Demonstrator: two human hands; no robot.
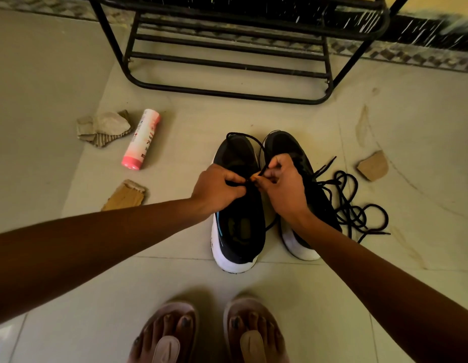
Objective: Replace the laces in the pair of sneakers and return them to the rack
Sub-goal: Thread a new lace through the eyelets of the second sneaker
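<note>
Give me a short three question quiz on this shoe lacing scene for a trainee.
1. True or false: the pink can lies on its side.
2. The left hand and right hand both pinch a black ____ over the left sneaker.
3. Where is the loose lace? A under the pink can; B on the floor beside the right sneaker; C inside the left sneaker.
Key: 1 true; 2 lace; 3 B.

Pale tiled floor (57, 74), patterned border strip (411, 57) along its far edge, warm dim light.
</note>
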